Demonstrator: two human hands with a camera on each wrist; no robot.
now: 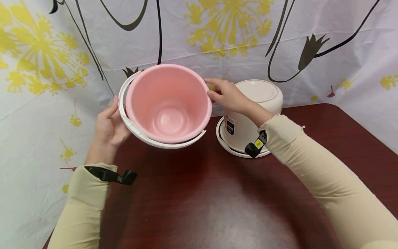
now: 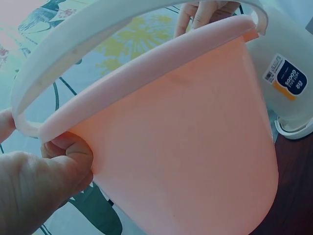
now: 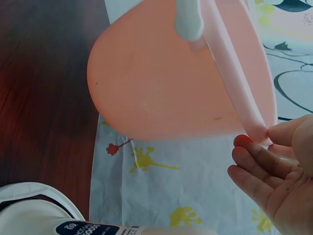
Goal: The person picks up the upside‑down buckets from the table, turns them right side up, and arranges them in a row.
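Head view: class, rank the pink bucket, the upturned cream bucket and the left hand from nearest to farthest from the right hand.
From the right hand:
1. Pink bucket: touching the hand, at its rim.
2. Upturned cream bucket: on the table, to the right of the pink bucket.
3. Left hand: across at the pink bucket's left side.

A cloth-screened corner, whether in a home or a studio cannot be told: white sheeting printed with yellow dandelion-like flowers and dark stems (image 1: 174,38) hangs around a glossy reddish-brown wood-grain table (image 1: 192,200); the round pink plastic bucket (image 1: 169,100) is household ware.
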